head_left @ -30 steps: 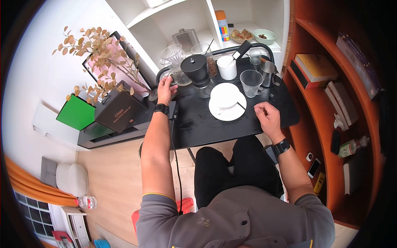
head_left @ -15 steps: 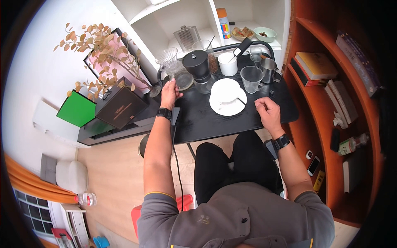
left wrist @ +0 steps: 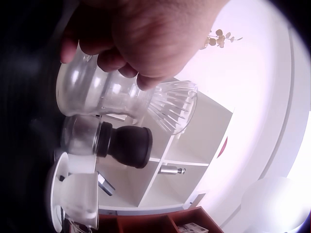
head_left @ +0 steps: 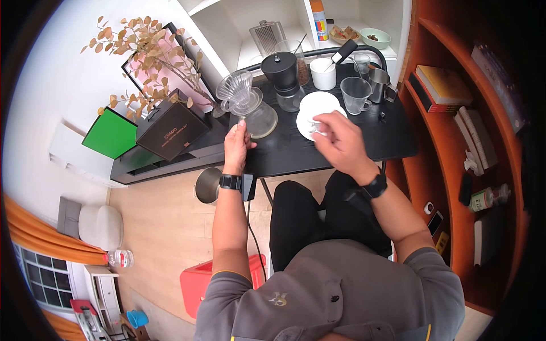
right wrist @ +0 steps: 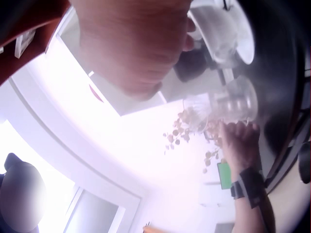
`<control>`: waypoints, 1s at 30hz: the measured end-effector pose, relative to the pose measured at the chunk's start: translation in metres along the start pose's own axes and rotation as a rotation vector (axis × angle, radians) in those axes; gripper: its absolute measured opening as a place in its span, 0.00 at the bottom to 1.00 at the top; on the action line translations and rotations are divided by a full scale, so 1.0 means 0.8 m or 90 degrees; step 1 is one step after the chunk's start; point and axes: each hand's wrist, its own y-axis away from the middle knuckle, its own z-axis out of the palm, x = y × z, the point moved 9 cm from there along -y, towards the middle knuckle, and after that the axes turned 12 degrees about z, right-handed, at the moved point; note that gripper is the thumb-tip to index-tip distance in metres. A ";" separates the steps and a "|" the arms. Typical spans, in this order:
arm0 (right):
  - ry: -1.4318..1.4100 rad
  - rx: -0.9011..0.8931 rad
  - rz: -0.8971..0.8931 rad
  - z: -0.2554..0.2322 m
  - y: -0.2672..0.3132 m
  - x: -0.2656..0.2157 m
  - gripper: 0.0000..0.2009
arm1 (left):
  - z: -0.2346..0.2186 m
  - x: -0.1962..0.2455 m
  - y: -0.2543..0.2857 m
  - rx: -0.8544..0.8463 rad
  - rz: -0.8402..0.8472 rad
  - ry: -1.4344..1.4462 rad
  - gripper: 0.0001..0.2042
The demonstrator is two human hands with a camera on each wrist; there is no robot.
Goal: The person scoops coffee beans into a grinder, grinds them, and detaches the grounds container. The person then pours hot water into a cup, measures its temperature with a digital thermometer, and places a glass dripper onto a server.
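Observation:
By its handle side, my left hand (head_left: 238, 146) grips the glass server (head_left: 263, 121), fingers curled in the left wrist view. A ribbed glass dripper (head_left: 234, 90) sits atop the server. My right hand (head_left: 346, 145), blurred, is over the near edge of the white plate (head_left: 306, 128), beside the white cup (head_left: 317, 103); whether its bent fingers hold anything cannot be told. In the right wrist view those fingertips lie close to the cup (right wrist: 216, 29). The black-topped grinder (head_left: 280, 68) stands behind the server.
Behind the plate stand a white canister (head_left: 324, 75), a glass cup (head_left: 356, 94) and a metal pitcher (head_left: 377, 82). A rail borders the black table (head_left: 296, 156) at the back. A brown box (head_left: 172, 125) lies to the left, and an orange-brown bookshelf (head_left: 441, 122) stands right.
My left hand and the server with its dripper have come nearer the table's front. My right hand has moved left from beside the plate to over it. The view has shifted.

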 end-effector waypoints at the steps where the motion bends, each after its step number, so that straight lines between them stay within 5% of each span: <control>1: 0.030 -0.022 -0.010 0.017 -0.009 -0.015 0.19 | 0.002 0.003 0.010 0.007 -0.003 -0.002 0.19; 9: 0.223 -0.084 -0.043 0.117 -0.067 -0.037 0.30 | -0.005 0.026 0.058 -0.011 0.010 -0.060 0.19; 13: 0.284 -0.184 0.016 0.139 -0.079 -0.026 0.19 | -0.009 0.042 0.066 -0.040 0.023 -0.115 0.19; 17: 0.242 -0.153 0.006 0.136 -0.079 -0.022 0.17 | -0.011 0.044 0.067 -0.060 0.019 -0.097 0.20; 23: 0.041 0.004 0.006 0.033 -0.073 -0.035 0.14 | -0.016 0.059 0.060 -0.054 0.028 -0.118 0.20; 30: -0.142 0.185 0.130 -0.097 -0.011 0.081 0.11 | -0.001 0.121 0.020 -0.156 0.127 -0.255 0.23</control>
